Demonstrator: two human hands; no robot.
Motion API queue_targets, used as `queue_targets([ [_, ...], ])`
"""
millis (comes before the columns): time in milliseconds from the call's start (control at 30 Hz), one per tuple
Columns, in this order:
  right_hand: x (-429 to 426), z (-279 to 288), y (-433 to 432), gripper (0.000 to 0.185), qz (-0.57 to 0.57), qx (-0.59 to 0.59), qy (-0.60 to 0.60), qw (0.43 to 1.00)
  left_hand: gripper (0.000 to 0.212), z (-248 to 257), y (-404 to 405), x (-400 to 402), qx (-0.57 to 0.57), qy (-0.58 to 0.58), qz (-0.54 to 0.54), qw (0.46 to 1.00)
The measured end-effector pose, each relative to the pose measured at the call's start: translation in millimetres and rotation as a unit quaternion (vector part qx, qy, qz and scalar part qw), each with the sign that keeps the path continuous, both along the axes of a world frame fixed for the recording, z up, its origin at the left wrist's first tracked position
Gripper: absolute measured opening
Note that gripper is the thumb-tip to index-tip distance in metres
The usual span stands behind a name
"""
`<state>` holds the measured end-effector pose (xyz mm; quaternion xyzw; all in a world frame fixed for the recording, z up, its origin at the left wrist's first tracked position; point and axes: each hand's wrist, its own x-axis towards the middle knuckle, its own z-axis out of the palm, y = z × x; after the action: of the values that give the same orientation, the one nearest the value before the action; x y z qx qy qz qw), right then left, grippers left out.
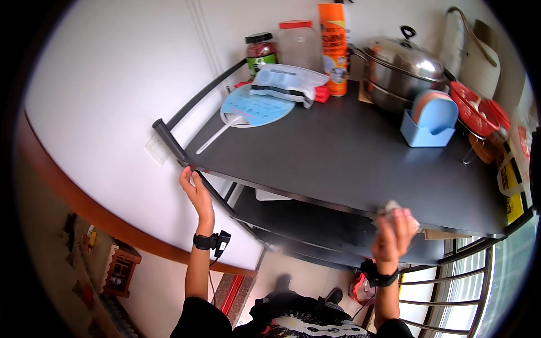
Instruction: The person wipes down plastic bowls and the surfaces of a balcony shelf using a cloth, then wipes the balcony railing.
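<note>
A black shelf unit's top board [296,152] spreads out before me. My left hand [198,198] is at its left front corner, fingertips touching or nearly touching the base of the dark metal post [169,139]; it holds nothing that I can see. Over the front edge on the right, my right hand [393,234] is closed around a crumpled greyish-white cloth [391,207], partly hidden by the fingers and blurred. Each wrist wears a black strap; a small dark device sits on the left one.
A blue hand fan [264,107], a plastic packet [287,80], jars, an orange foam cleaner can [334,50] and a lidded steel pot [401,69] stand toward the back. At right are a blue holder [429,131] and a red basket [473,110]. A lower shelf [304,219] lies beneath.
</note>
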<state>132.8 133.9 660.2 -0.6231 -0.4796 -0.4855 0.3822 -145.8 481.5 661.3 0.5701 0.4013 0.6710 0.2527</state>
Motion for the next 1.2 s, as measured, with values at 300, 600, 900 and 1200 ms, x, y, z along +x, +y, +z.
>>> queue_targets([
  [300,-84.9,34.7,94.1,0.021,0.011,-0.05,0.025,0.998,0.047,-20.2,79.9,-35.8,-0.104,-0.099,-0.148,0.979],
  [600,-210.8,56.3,281.3,0.029,0.146,-0.139,0.018,0.979,0.061,-43.9,93.8,-36.3,-0.195,-0.085,-0.28,0.936],
  [900,-225.2,5.4,343.4,0.029,0.367,-0.199,-0.072,0.906,0.059,-53.8,87.6,-52.4,-0.199,-0.181,-0.379,0.885],
  [1200,-271.1,-14.2,351.5,0.03,0.41,-0.008,0.627,0.663,0.061,-83.1,51.3,-101.0,-0.209,-0.129,-0.376,0.893],
])
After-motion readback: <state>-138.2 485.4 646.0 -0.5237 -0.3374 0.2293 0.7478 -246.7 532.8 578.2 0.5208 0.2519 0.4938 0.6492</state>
